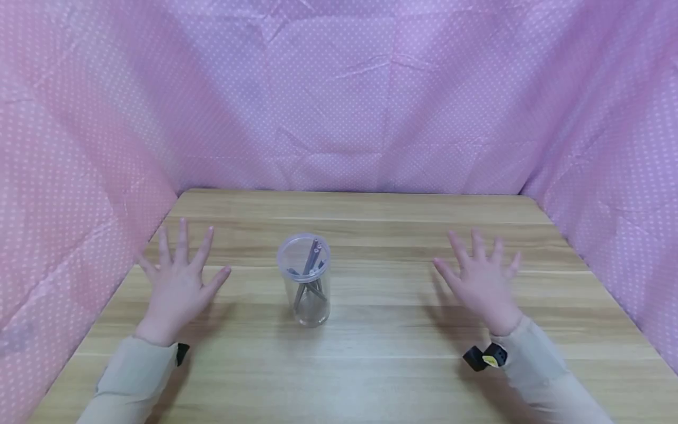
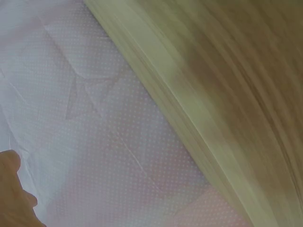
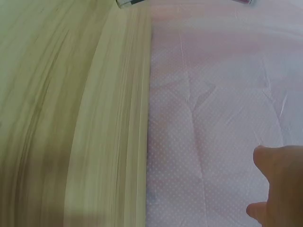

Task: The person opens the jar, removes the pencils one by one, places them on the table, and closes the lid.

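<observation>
A clear plastic jar point(image 1: 311, 303) with a wide translucent top stands upright on the wooden table point(image 1: 371, 383), left of the middle. Several slim dark grey sticks lean inside it at different angles. To its left, my left hand point(image 1: 177, 288) is held palm down with the fingers spread, holding nothing. My right hand point(image 1: 484, 288), also palm down and spread, is farther off on the jar's right side. Both hands are apart from the jar and cast shadows on the table. Only bits of the left fingers point(image 2: 14, 194) and right fingers point(image 3: 284, 179) show in the wrist views.
Pink cloth with white dots point(image 1: 328, 100) hangs behind the table and along both sides. The table's far edge point(image 1: 349, 192) meets the cloth. A small black device point(image 1: 484, 357) sits at the right wrist, and a dark piece point(image 1: 182, 353) at the left cuff.
</observation>
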{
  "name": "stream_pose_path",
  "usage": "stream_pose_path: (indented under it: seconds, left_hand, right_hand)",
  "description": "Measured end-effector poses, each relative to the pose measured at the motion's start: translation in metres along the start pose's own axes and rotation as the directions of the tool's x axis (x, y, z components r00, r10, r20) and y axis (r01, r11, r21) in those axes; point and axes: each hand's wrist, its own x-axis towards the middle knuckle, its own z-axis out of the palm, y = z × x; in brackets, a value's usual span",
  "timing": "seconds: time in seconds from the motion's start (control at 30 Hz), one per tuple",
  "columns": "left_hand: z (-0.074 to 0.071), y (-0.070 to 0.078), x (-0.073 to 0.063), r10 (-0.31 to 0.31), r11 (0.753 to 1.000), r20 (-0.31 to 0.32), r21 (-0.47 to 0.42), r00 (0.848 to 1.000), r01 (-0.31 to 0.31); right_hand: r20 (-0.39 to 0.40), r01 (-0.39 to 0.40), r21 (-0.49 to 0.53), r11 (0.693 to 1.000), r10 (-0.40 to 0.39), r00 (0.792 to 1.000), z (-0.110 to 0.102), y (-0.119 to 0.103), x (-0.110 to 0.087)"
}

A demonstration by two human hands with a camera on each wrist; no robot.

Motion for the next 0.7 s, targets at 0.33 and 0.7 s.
stream_pose_path:
  seconds: [0.33, 0.7]
  left_hand:
    - [0.003, 0.005, -0.001, 0.070, 0.989, -0.085, -0.122, 0.994, -0.080]
    - [0.009, 0.026, 0.002, 0.105, 0.834, -0.248, -0.505, 0.963, -0.221]
  right_hand:
    - [-0.005, 0.081, -0.020, 0.997, -0.081, 0.997, 0.005, -0.031, 0.008]
    - [-0.079, 0.269, 0.051, 0.962, -0.265, 0.961, 0.005, -0.083, 0.014]
